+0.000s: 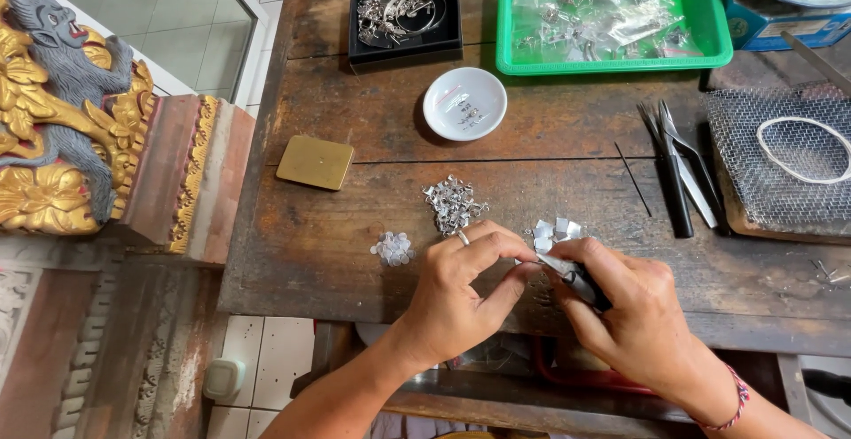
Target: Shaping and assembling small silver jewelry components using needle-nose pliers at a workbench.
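Observation:
My left hand point(461, 293) pinches a tiny silver piece between thumb and forefinger near the table's front edge; a ring sits on one finger. My right hand point(629, 310) grips small black-handled pliers point(576, 278), whose tip meets the left fingertips. Just behind the hands lie small square silver sheets point(554, 231), a heap of little silver parts point(452, 204) and a cluster of tiny silver discs point(392, 248) on the worn wooden table point(337, 253).
A white dish point(464, 103), black box of silver jewellery point(405, 15), green tray of bagged pieces point(612, 14), brass square plate point(315, 162), tweezers and pliers point(678, 169), a wire mesh pad with a ring point(784, 160). A gilded carved statue point(62, 111) stands left.

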